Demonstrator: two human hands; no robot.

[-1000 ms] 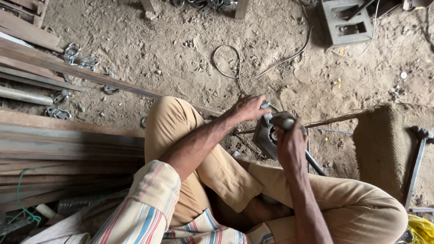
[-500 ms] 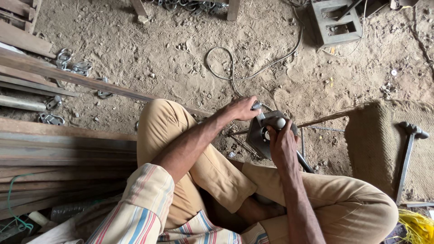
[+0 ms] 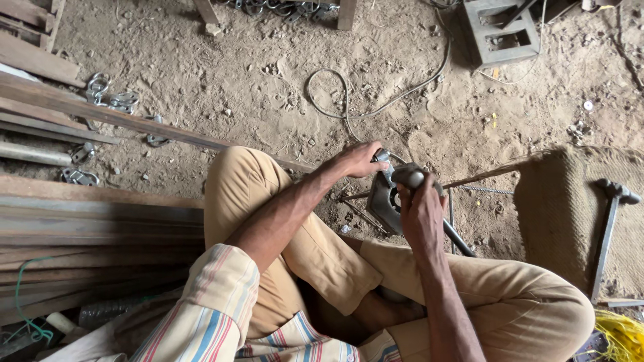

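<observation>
I sit on the sandy ground with my knees bent, in tan trousers and a striped shirt. My right hand (image 3: 421, 208) is closed around the grey handle of a power tool, an angle grinder (image 3: 388, 196), held low between my legs. My left hand (image 3: 361, 159) grips the top of the same tool near its head. A dark cable (image 3: 349, 100) runs from the tool away across the dirt. A thin metal rod (image 3: 483, 175) lies under the tool, pointing right.
Long metal bars and wooden planks (image 3: 80, 221) are stacked at left, with small metal clamps (image 3: 111, 100) scattered near them. A woven jute sack (image 3: 570, 208) and a hammer (image 3: 607, 234) lie at right. A concrete block (image 3: 500, 30) stands at the top right.
Both hands have stayed on the grinder; the view has drifted slightly, and the left hand has settled a little lower on the tool's head.
</observation>
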